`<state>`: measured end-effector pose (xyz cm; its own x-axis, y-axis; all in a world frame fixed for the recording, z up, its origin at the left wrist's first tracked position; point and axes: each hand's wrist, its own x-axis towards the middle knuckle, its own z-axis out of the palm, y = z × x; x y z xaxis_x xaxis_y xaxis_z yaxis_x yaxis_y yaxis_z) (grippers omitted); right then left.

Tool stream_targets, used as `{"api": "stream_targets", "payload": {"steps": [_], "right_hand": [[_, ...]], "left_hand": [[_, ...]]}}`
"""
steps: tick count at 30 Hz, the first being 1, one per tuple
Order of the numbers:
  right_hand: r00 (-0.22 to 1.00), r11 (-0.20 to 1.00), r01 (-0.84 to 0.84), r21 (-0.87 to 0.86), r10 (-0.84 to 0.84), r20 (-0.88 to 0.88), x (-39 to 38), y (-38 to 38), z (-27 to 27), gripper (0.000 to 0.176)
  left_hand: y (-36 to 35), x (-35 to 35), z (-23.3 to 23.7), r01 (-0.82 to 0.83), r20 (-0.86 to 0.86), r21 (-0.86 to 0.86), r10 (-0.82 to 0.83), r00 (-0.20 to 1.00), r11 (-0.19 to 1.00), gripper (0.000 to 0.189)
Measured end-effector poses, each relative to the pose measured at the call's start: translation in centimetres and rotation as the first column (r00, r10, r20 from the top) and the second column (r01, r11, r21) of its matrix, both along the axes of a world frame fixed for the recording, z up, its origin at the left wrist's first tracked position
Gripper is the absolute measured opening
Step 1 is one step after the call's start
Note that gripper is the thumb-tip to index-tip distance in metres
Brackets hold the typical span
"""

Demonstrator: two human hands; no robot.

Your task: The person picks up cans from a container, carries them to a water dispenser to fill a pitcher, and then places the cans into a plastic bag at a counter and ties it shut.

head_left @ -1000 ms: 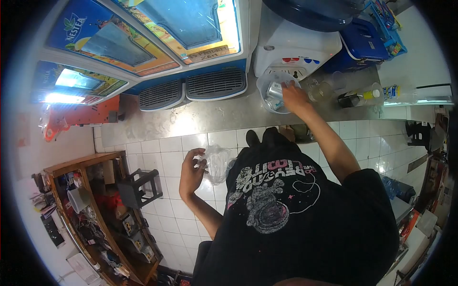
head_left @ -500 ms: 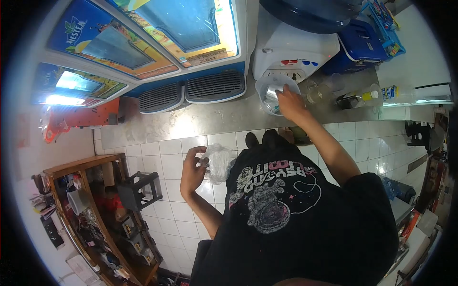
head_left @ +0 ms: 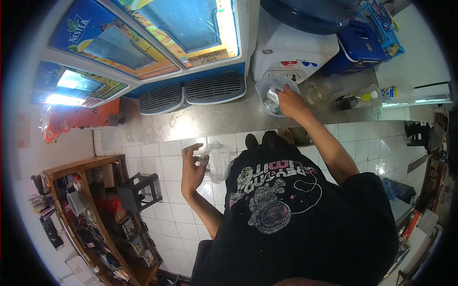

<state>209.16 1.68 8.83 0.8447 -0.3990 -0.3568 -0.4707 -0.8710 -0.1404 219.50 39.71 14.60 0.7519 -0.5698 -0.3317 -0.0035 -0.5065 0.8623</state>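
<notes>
At the counter's front edge, my right hand (head_left: 292,102) reaches into a translucent plastic tub (head_left: 262,102). Its fingers are closed around a shiny silvery scoop or cup (head_left: 272,94), whose exact shape is partly hidden by the hand and the tub wall. Lower and to the left, my left hand (head_left: 192,168) holds a clear plastic bag (head_left: 220,163) by its side, with thumb and fingers curled. The bag hangs in front of the tiled floor, and its contents, if any, are hard to make out.
Behind the tub stands a white water dispenser (head_left: 291,52). A drink machine with drip trays (head_left: 214,86) is left of it. Right of the tub, a clear jug (head_left: 317,93) and a bottle (head_left: 358,97) stand on the metal counter (head_left: 143,131). A black stool (head_left: 140,190) and wooden shelf (head_left: 86,164) are lower left.
The left hand's fingers have spread slightly and the bag has shifted a little. The right hand stays in the tub with barely any movement.
</notes>
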Motion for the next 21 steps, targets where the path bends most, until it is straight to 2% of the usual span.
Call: {"api": "stream_targets", "payload": {"steps": [2,3,5,7,9,12,14,15,16,17,18,19,20,21], "right_hand": [[0.988,0.991,0.133,-0.014,-0.132,0.077,0.1,-0.3,-1.3,0.041],[0.989,0.992,0.129,-0.013,-0.128,0.078,0.2,0.1,-0.5,0.041],[0.993,0.998,0.058,0.012,-0.058,0.105,0.2,1.2,2.0,0.030],[0.995,0.999,0.040,0.003,-0.040,0.095,0.0,0.9,1.1,0.031],[0.996,1.000,0.023,-0.005,-0.022,0.089,-0.2,0.2,0.2,0.032],[0.997,0.997,0.077,-0.029,-0.077,-0.011,0.2,0.3,0.3,0.032],[0.950,0.997,0.040,0.072,-0.061,0.307,-0.3,2.8,4.1,0.029],[0.920,0.964,-0.059,0.260,-0.049,0.388,0.2,4.4,6.7,0.027],[0.884,0.888,-0.162,0.431,-0.064,0.464,0.9,6.3,8.9,0.025],[0.855,0.821,-0.282,0.496,-0.020,0.518,1.4,8.5,10.2,0.020],[0.818,0.741,-0.392,0.545,0.011,0.574,2.1,10.6,11.0,0.016],[0.789,0.650,-0.506,0.566,0.085,0.608,2.9,12.3,10.5,0.014],[0.835,0.608,-0.503,0.614,0.161,0.525,3.9,14.0,9.3,0.014],[0.887,0.631,-0.443,0.637,0.206,0.413,5.1,15.0,7.9,0.016]], "left_hand": [[-0.2,0.1,-0.1,0.002,0.008,0.009,-0.002,1.000,1.000,0.038],[-0.1,0.2,-0.1,0.000,0.012,0.024,0.000,1.000,1.000,0.039],[-0.1,0.1,0.1,-0.017,0.026,0.020,0.016,1.000,1.000,0.036],[0.0,0.3,-0.4,-0.030,0.040,0.016,0.029,0.999,0.999,0.033],[0.2,1.0,-1.5,0.032,0.253,0.019,-0.035,0.967,0.999,0.024],[-0.2,1.0,-1.3,-0.059,0.177,-0.035,0.065,0.982,0.998,0.014],[-1.1,0.7,-1.0,-0.123,0.183,-0.043,0.129,0.975,0.991,0.014],[-1.7,0.6,-0.8,-0.163,0.190,-0.054,0.171,0.967,0.985,0.013],[-2.9,0.5,0.3,-0.199,0.122,-0.085,0.209,0.970,0.976,0.014],[-3.4,0.6,-0.3,-0.148,0.244,-0.057,0.157,0.957,0.987,0.014],[-4.2,0.6,-0.1,-0.126,0.276,-0.028,0.129,0.953,0.992,0.014],[-5.2,0.4,0.4,-0.100,0.307,-0.003,0.096,0.947,0.995,0.014],[-6.5,0.0,1.4,-0.115,0.225,-0.022,0.117,0.967,0.993,0.015],[-7.3,-0.3,2.1,-0.130,0.141,-0.040,0.135,0.981,0.991,0.017]]}}
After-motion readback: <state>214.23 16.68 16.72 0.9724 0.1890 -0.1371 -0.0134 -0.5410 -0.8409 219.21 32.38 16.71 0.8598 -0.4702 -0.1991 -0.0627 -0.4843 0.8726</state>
